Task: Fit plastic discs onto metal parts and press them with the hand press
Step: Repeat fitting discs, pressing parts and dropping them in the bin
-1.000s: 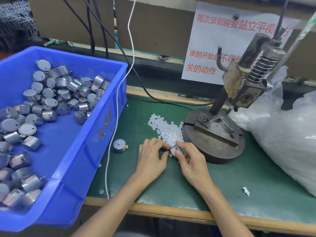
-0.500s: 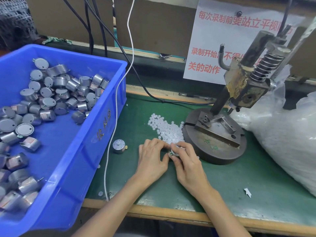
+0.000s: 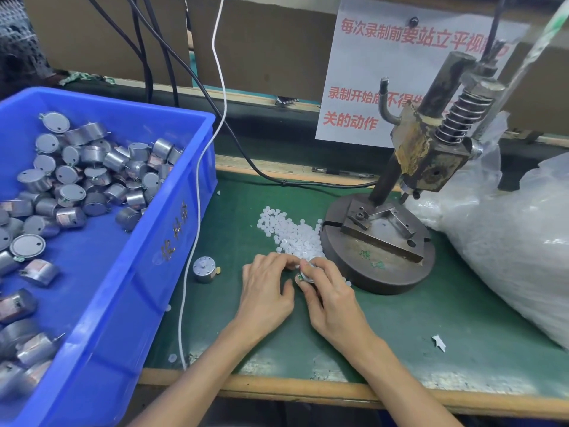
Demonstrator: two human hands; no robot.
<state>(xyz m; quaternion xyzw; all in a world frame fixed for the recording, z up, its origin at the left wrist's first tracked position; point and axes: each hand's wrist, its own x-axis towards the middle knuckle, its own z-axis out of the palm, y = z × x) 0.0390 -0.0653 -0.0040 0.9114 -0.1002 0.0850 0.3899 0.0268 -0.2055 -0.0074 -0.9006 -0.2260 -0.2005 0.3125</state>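
BENCH WORK: At lower centre of the frame, a person's two bare hands meet over a green mat on a workbench. The right hand curls its thumb and fingers round a small round metal part, holding it at the near edge of a pile of white plastic discs. The left hand lies palm down just beside it, fingers bent so that the tips reach the part. Whether they pinch a disc there cannot be told, since the fingertips hide the spot.

The pile spreads up and to the left from the hands and touches the round base of a hand press. The press stands right of centre, its column, spring and head rising toward the upper right.

A second metal part lies alone on the mat left of the hands, near a white cable that runs down along a blue bin. The bin fills the left of the frame and holds a heap of loose metal parts.

A large clear plastic bag bulges at the right edge, beside the press. A paper sign with red lettering hangs behind the press. A white scrap lies on the mat at lower right.
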